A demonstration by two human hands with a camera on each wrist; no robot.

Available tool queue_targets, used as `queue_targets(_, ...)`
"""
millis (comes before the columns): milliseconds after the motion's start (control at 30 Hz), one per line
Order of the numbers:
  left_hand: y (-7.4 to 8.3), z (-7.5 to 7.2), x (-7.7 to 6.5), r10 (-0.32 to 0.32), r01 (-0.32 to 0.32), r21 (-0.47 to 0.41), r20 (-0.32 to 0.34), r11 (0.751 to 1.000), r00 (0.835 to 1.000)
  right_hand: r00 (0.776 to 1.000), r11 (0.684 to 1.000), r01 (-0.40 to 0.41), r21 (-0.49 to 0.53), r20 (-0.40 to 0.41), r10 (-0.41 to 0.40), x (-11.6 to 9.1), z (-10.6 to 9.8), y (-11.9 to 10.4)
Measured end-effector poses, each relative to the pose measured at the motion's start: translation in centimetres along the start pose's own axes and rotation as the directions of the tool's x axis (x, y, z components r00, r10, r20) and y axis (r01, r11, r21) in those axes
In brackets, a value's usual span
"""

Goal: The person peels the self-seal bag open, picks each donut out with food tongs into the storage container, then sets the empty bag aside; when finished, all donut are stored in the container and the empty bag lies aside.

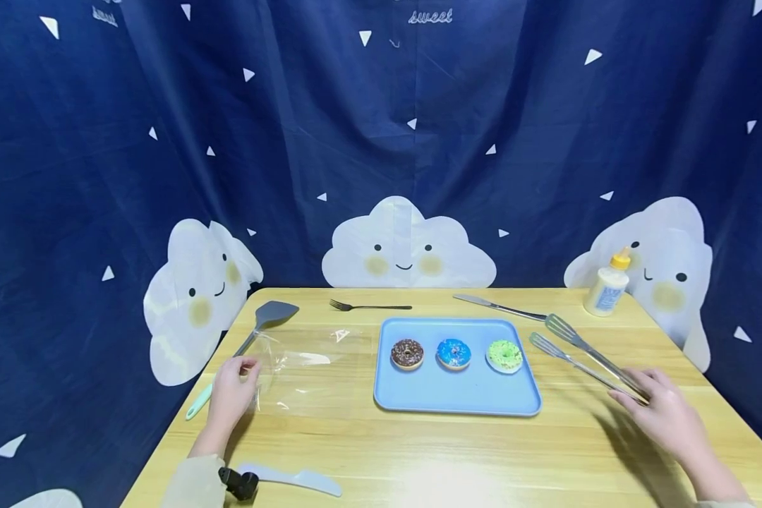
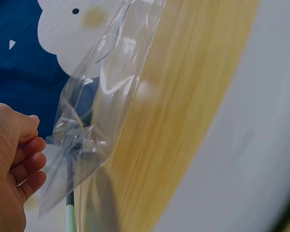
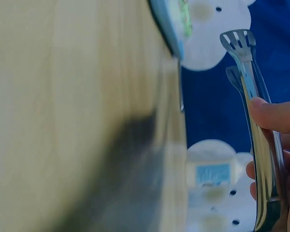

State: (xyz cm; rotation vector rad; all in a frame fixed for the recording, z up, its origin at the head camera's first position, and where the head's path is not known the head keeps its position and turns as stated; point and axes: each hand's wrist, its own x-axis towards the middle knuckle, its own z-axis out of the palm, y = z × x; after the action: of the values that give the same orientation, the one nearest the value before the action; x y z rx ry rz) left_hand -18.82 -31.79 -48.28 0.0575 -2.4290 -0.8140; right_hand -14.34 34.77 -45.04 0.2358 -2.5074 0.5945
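Observation:
At the left of the table, my left hand [image 1: 230, 391] pinches the near end of a clear plastic bag [image 1: 317, 377], its fingertips curled at the crumpled edge. That end stands up in folds in the left wrist view. Under and behind this hand lies a spatula with a grey head [image 1: 274, 312] and a mint handle. My right hand [image 1: 663, 413] grips metal tongs [image 1: 593, 356] near their handle end, thumb along one arm. The slotted tips are parted and point towards a blue tray [image 1: 457, 398] holding a brown donut [image 1: 407, 354], a blue donut [image 1: 454, 353] and a green donut [image 1: 504, 356].
Behind the tray lie a black fork [image 1: 368, 306] and a table knife [image 1: 498, 306]. A white bottle with a yellow cap [image 1: 607, 289] stands at the back right corner. A pale plastic knife [image 1: 301, 480] lies near the left wrist. A blue curtain [image 1: 355, 141] hangs behind the table.

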Motion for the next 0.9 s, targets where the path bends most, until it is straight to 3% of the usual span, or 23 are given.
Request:
queue_targets(400,-0.7,-3.5,-0.6,-0.055,0.057,0.007,-0.157,0.998,0.986,0.996,0.996,-0.093,-0.019,0.015,0.093,-1.7,0.5,2.5)
queue_targets(700,-0.5,-5.5,-1.8,-0.131,0.139,0.032,-0.197,0.990,0.972,0.989,0.992,-0.109,-0.061,0.097,0.114,-1.2,1.0,2.8)
queue_targets(900,-0.2,-5.8,-2.5,-0.125,0.132,0.021,-0.204,0.991,0.971,0.978,0.984,-0.162,-0.071,0.125,0.170,-0.7,1.4,2.9)
